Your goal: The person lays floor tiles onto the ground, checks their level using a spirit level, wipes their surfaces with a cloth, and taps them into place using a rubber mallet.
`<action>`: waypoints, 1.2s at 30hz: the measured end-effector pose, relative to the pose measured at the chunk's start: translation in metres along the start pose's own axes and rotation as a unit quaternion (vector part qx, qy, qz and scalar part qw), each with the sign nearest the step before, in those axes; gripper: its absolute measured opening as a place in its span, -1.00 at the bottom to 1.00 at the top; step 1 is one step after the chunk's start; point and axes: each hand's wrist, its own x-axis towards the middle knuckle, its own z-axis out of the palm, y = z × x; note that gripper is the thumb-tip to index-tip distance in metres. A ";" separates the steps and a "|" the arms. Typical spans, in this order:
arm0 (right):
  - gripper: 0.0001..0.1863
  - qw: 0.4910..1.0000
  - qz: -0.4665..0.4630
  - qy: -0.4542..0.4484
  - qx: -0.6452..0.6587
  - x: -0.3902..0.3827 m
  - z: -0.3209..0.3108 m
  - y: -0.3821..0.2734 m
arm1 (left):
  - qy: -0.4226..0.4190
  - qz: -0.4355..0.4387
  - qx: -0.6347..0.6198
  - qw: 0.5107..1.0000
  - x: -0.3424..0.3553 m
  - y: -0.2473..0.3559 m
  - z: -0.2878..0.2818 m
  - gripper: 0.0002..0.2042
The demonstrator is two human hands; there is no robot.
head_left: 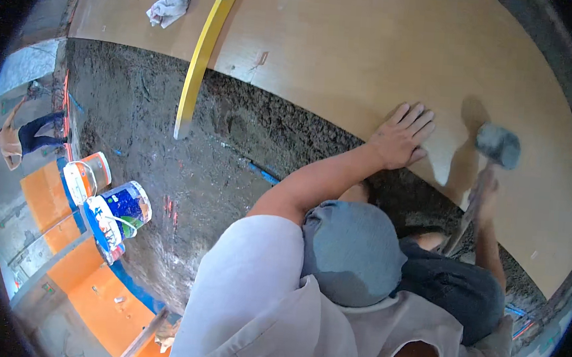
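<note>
My left hand (400, 139) presses flat on a large beige tile (348, 47), palm down near its front edge, with the fingers stretched out. In my right hand (488, 196) is a mallet (498, 145), gripped by its handle. Its grey, round head is over the tile to the right of my left hand, and a dark shadow falls beside it. The mallet and right hand are slightly blurred, and I cannot tell whether the head touches the surface. Dark, rough wet mortar (270, 121) runs along the tile's near edge.
A yellow spirit level (205, 53) lies across the tile and juts over the mortar. A crumpled white cloth (170, 6) rests on the tile. At left stand a white-and-orange bucket (87, 176) and a blue-and-white bucket (119, 213), near orange boards (96, 291). A person (27, 130) is farther left.
</note>
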 end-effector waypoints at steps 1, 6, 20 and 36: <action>-0.62 0.999 -0.031 0.009 0.006 -0.006 0.001 0.006 | -0.039 -0.008 -0.032 0.999 0.003 -0.007 -0.006 -0.44; -0.61 0.996 0.089 0.031 -0.006 -0.009 -0.005 0.003 | 0.139 -0.343 0.201 0.907 0.040 -0.131 -0.062 -0.52; -0.56 0.995 0.003 0.029 0.091 0.021 0.039 -0.051 | 0.193 -0.488 0.278 0.805 0.032 -0.211 -0.081 -0.44; -0.43 0.972 0.077 0.182 0.125 0.041 -0.045 -0.028 | 0.043 -0.338 0.474 0.812 0.024 -0.215 -0.091 -0.61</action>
